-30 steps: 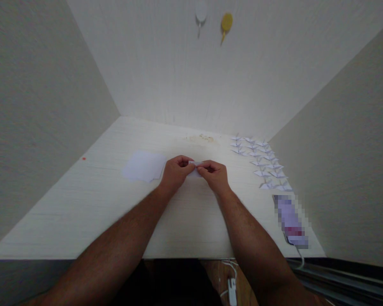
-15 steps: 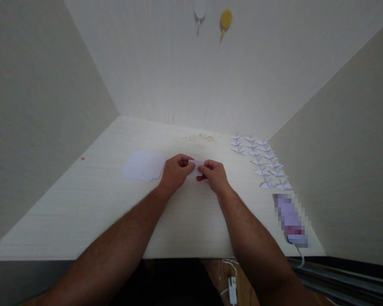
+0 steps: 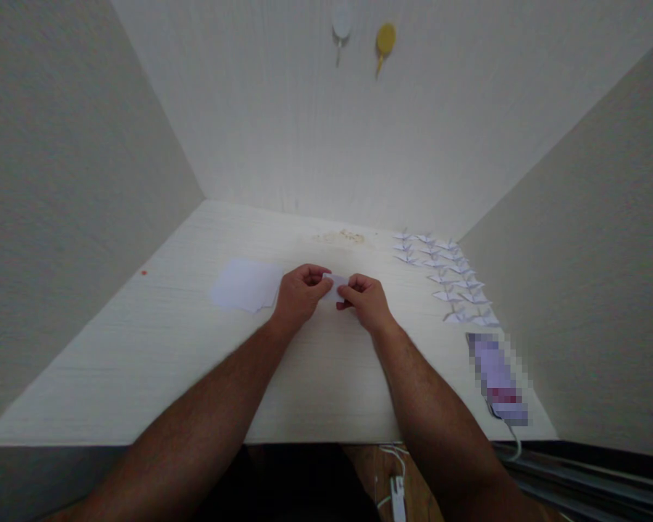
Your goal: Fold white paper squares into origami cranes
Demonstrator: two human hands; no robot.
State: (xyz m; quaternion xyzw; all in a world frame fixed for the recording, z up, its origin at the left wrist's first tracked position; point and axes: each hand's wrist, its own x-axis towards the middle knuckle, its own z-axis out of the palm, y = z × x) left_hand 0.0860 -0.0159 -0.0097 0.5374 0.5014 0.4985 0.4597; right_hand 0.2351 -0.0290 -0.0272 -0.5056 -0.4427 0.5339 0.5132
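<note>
A small piece of white paper (image 3: 335, 284) is held between my two hands above the middle of the table. My left hand (image 3: 303, 291) pinches its left side, thumb in front and fingers behind. On the right side, my right hand (image 3: 363, 297) grips the paper between thumb and fingers. The hands partly cover the paper, so its folds are hard to make out. Just left of my left hand lies a stack of white paper sheets (image 3: 246, 284). Several folded white paper cranes (image 3: 447, 278) stand in rows to the right of my right hand.
A blurred phone (image 3: 496, 377) with a white cable (image 3: 516, 442) lies near the right front edge of the table (image 3: 321, 391). Walls rise at the left, back and right. A white hook (image 3: 342, 25) and a yellow hook (image 3: 385, 40) are on the back wall.
Both hands keep hold of the paper in nearly the same pose. The paper looks slightly more tilted, and the whole view has shifted a little.
</note>
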